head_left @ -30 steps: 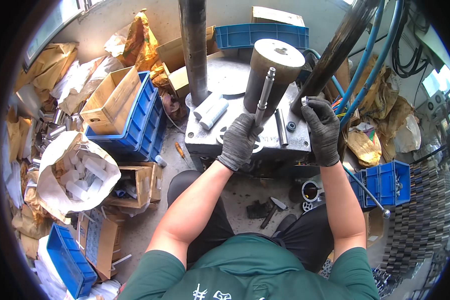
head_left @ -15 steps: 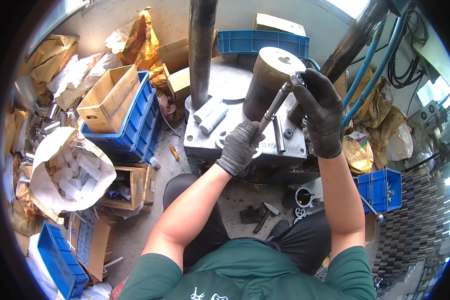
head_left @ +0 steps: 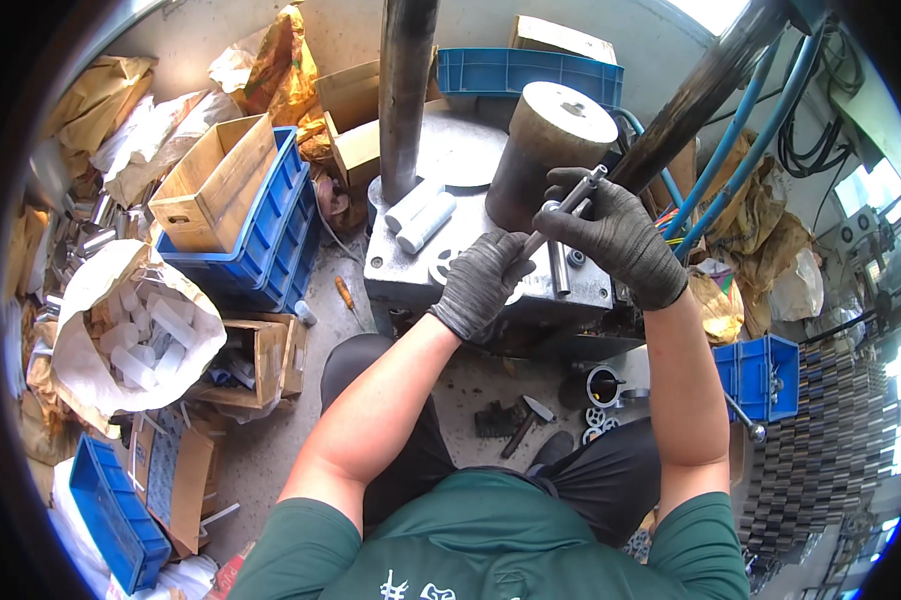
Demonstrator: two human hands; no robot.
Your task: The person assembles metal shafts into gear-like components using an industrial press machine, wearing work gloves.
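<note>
A slender stepped metal shaft (head_left: 584, 186) slants up to the right over the metal work table (head_left: 396, 262). My left hand (head_left: 481, 283), in a grey glove, is closed round its lower end. My gloved right hand (head_left: 621, 238) is closed at the shaft's upper part. Its fingers pinch a small metal ring (head_left: 550, 207), mostly hidden, against the shaft; whether the ring is around it I cannot tell. Just below, a metal rod (head_left: 559, 268) and a small dark ring (head_left: 576, 258) lie on the table. A spoked disc (head_left: 441, 264) sits beside my left hand.
Two pale cylinders (head_left: 427, 222) lie near a dark upright post (head_left: 403, 100). Behind my hands stands a thick steel cylinder (head_left: 541, 160). Blue crates (head_left: 281, 235) and a sack of white tubes (head_left: 83, 345) are on the left. A hammer (head_left: 519, 432) lies on the floor.
My right hand has brought the ring down and left to the shaft from beside its tip. The shaft has shifted slightly right, held in my left hand.
</note>
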